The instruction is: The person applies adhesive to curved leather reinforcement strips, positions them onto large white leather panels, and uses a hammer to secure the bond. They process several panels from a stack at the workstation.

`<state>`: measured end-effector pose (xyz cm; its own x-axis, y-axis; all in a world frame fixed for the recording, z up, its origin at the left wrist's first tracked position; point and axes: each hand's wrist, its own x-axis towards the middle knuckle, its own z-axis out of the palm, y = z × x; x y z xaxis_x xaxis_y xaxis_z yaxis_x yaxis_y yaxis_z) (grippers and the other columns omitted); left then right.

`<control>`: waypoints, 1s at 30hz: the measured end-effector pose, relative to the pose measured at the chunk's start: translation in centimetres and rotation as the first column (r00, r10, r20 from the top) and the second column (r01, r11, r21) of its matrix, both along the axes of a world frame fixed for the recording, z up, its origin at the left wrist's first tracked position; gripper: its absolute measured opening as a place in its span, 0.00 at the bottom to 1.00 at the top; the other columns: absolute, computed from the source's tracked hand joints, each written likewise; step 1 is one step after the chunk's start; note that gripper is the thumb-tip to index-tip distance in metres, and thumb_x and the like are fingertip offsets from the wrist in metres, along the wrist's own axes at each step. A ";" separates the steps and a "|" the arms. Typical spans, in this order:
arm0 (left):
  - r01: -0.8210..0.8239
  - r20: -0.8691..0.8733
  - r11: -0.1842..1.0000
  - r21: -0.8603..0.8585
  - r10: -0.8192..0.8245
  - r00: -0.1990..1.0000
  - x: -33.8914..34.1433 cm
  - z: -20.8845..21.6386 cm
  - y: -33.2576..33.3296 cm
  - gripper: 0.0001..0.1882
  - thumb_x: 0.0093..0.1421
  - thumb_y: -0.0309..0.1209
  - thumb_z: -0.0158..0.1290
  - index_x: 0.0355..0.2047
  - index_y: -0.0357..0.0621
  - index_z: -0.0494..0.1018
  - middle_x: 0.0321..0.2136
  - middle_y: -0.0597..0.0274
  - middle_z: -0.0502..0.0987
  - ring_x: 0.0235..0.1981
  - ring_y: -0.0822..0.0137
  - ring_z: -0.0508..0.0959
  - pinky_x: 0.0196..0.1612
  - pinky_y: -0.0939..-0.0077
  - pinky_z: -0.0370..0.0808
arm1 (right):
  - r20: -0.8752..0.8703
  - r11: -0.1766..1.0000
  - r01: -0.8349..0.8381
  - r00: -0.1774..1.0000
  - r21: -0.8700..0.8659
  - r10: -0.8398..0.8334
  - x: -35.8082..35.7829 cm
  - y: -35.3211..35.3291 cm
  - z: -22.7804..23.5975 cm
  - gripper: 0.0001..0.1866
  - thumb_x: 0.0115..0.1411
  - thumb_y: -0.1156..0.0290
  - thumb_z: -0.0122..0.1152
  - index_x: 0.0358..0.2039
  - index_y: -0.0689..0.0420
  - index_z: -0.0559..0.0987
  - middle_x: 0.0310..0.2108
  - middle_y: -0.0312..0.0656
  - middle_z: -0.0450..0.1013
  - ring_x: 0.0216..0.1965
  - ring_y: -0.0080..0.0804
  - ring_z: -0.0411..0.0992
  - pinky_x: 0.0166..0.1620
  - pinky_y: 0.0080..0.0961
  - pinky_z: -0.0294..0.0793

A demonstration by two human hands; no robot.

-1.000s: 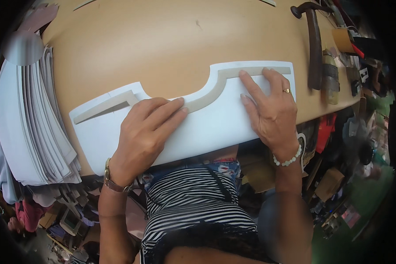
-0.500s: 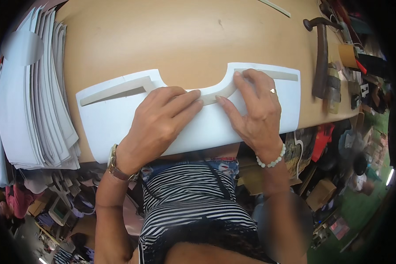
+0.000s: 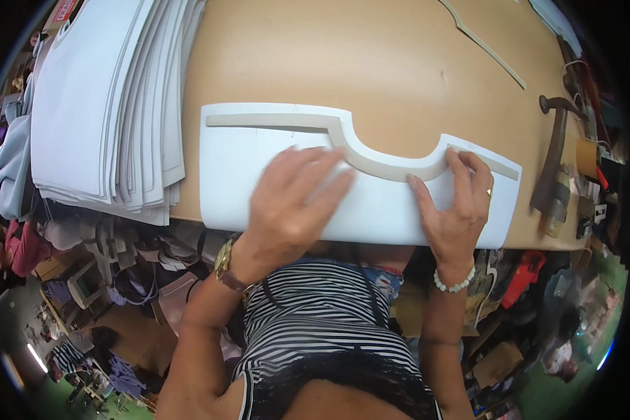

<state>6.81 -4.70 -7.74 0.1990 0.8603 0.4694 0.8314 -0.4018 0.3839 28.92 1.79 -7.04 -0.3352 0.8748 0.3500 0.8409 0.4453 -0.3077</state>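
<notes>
A white flat panel (image 3: 371, 210) with a U-shaped cutout in its far edge lies in front of me. A narrow grey-beige strip (image 3: 392, 169) runs along that edge and follows the curve. My left hand (image 3: 294, 199), slightly blurred, is over the panel's left half, fingers stretched out near the strip's left bend. On the other side, my right hand (image 3: 462, 203) rests its thumb tip below the strip and its fingertips at the right bend, thumb and fingers spread. Neither hand grips anything.
At the left of the tan table (image 3: 378, 63) stands a thick stack of white sheets (image 3: 98, 105). A hammer (image 3: 554, 150) lies at the right beside a tape roll (image 3: 586, 159). Another thin strip (image 3: 493, 56) is at the far right. Cluttered goods fill the floor below.
The view has shifted, so panel and stack appear farther right. My left hand has moved back off the strip's curve, and the strip's left arm now lies straight along the edge.
</notes>
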 end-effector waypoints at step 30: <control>0.057 -0.591 0.973 -0.226 -0.183 0.786 -5.9 2.6 6.5 0.10 0.49 0.23 0.53 0.33 0.35 0.73 0.28 0.59 0.74 0.29 0.62 0.77 0.35 0.70 0.75 | -0.500 0.930 -0.343 0.833 -0.130 0.238 -6.6 0.1 -1.2 0.21 0.48 0.84 0.60 0.45 0.64 0.74 0.29 0.48 0.71 0.28 0.39 0.73 0.31 0.28 0.73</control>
